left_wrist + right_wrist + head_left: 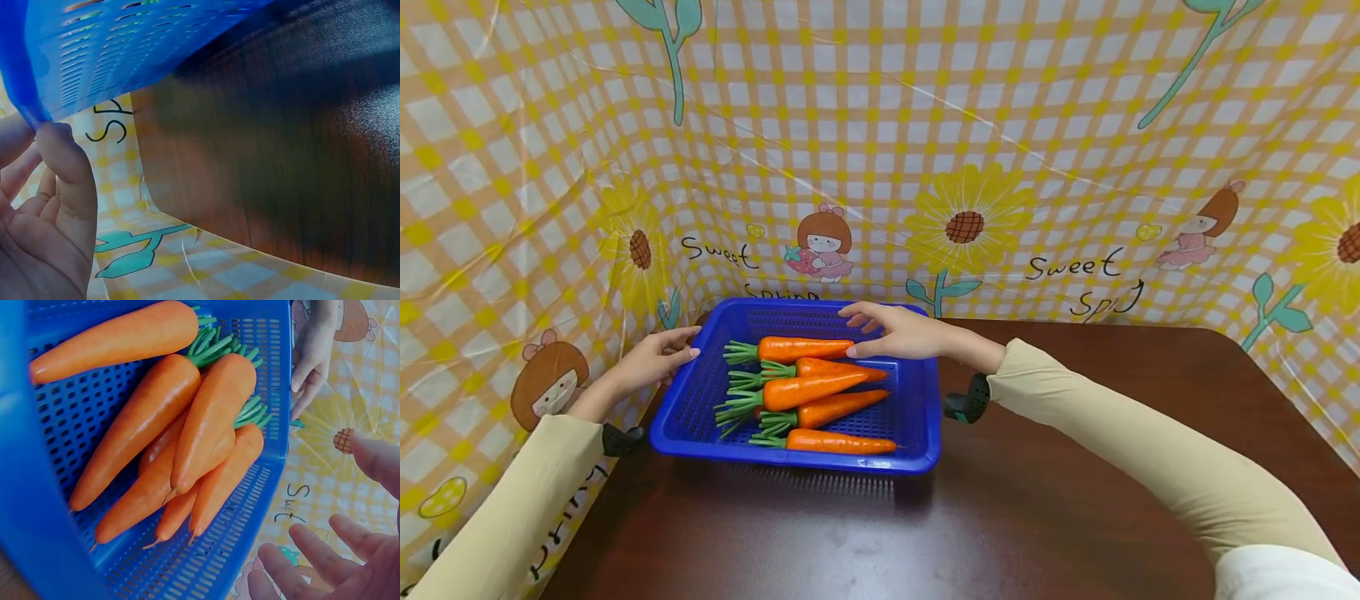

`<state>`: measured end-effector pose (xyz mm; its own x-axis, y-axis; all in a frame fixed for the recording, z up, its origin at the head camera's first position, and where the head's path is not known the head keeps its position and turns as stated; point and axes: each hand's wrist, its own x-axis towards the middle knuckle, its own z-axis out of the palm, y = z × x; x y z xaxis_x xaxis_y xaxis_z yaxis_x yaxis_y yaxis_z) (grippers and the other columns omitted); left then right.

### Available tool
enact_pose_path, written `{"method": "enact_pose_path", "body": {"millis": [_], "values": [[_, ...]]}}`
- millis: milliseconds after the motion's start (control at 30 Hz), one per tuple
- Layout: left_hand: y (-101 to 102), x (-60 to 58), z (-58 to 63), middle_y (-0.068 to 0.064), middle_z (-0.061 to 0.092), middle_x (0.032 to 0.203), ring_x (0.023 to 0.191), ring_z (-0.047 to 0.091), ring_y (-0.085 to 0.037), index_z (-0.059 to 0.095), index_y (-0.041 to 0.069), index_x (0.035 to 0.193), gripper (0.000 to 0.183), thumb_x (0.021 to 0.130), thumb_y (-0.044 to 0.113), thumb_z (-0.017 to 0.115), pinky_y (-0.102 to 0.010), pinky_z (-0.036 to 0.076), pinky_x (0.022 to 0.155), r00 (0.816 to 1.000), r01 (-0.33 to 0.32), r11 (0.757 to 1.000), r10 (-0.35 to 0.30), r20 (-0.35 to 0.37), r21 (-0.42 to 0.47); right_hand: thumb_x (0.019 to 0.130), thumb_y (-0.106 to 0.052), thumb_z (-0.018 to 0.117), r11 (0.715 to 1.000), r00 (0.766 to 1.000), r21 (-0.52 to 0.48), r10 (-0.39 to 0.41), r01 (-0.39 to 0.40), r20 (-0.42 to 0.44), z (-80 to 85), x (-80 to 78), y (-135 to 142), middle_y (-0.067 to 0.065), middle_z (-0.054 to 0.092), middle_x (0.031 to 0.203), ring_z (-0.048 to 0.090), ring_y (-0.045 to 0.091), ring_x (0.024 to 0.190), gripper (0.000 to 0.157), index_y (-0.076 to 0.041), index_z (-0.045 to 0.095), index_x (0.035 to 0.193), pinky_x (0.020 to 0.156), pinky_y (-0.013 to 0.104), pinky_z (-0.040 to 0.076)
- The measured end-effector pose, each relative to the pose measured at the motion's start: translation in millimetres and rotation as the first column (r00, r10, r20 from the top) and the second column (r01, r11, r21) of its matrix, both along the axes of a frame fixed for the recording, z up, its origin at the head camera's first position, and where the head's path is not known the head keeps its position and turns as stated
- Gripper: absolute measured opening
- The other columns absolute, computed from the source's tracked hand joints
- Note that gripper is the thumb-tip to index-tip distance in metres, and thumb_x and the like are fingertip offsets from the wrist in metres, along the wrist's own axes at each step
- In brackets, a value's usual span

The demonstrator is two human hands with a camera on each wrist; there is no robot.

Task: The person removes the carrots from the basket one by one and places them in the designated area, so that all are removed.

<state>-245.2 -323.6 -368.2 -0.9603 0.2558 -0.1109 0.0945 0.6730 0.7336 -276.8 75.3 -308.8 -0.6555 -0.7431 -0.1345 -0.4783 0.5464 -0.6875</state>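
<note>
A blue slotted plastic basket holds several orange carrots with green stem ends, lying across its floor. At the basket's left rim, my left hand pinches the edge between thumb and fingers; the left wrist view shows this hand at the rim from below. My right hand is over the far right part of the basket, fingers spread and holding nothing. In the right wrist view, the spread right hand appears apart from the carrots.
Beneath the basket is a dark brown wooden table, which extends to the right and front. A checked cloth with sunflowers and cartoon figures stands behind and along the sides. Black devices are on both wrists.
</note>
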Motion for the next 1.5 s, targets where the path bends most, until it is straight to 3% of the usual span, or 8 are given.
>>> {"method": "enact_pose_path", "body": {"millis": [300, 633, 867, 1100, 1500], "values": [[0, 1.5, -4.7, -0.018, 0.053, 0.104, 0.066, 0.049, -0.018, 0.031, -0.001, 0.149, 0.058, 0.101, 0.027, 0.05, -0.029, 0.044, 0.054, 0.999, -0.026, 1.0, 0.027, -0.018, 0.014, 0.093, -0.029, 0.063, 1.0, 0.999, -0.009, 0.02, -0.02, 0.038, -4.9, -3.0, -15, 0.013, 0.05, 0.141, 0.052, 0.03, 0.125, 0.06, -0.015, 0.038, 0.146, 0.103, 0.044, 0.044], [0, 1.9, -4.9, -0.024, 0.056, 0.112, 0.07, 0.053, -0.013, 0.032, -0.001, 0.149, 0.058, 0.101, 0.029, 0.049, -0.033, 0.049, 0.059, 0.998, -0.053, 0.999, 0.053, -0.021, -0.003, 0.093, -0.026, 0.062, 0.998, 0.981, 0.012, 0.061, -0.065, 0.186, -8.4, -13.5, -37, 0.014, 0.054, 0.136, 0.054, 0.026, 0.122, 0.056, -0.009, 0.043, 0.143, 0.101, 0.038, 0.045], [-2, 0.3, -2.7, -0.023, 0.059, 0.108, 0.065, 0.052, -0.02, 0.032, -0.001, 0.148, 0.058, 0.101, 0.026, 0.051, -0.032, 0.046, 0.055, 0.999, -0.049, 0.999, 0.048, 0.019, 0.023, 0.095, -0.029, 0.058, 0.994, 0.974, 0.037, 0.09, -0.099, 0.207, -14.8, -14.7, -47, 0.009, 0.058, 0.131, 0.054, 0.022, 0.121, 0.055, -0.007, 0.044, 0.143, 0.103, 0.04, 0.043], [-2, 0.5, -1.6, -0.022, 0.06, 0.107, 0.065, 0.051, -0.016, 0.031, -0.002, 0.148, 0.059, 0.1, 0.028, 0.051, -0.032, 0.046, 0.056, 0.999, -0.047, 0.998, 0.046, 0.023, 0.035, 0.095, -0.028, 0.054, 0.991, 0.969, 0.041, 0.114, -0.126, 0.221, -19.7, -17.3, -54, 0.011, 0.058, 0.131, 0.056, 0.02, 0.118, 0.053, -0.007, 0.044, 0.143, 0.101, 0.039, 0.045], [0, 4.1, -1.4, -0.021, 0.061, 0.106, 0.059, 0.047, -0.017, 0.031, -0.001, 0.149, 0.061, 0.1, 0.03, 0.051, -0.031, 0.045, 0.054, 0.999, -0.052, 0.999, 0.051, 0.013, 0.015, 0.088, -0.021, 0.069, 0.995, 0.966, 0.013, 0.096, -0.102, 0.239, -27.6, -16.4, -61, 0.015, 0.056, 0.134, 0.054, 0.021, 0.121, 0.058, -0.008, 0.048, 0.14, 0.095, 0.027, 0.048]]}}
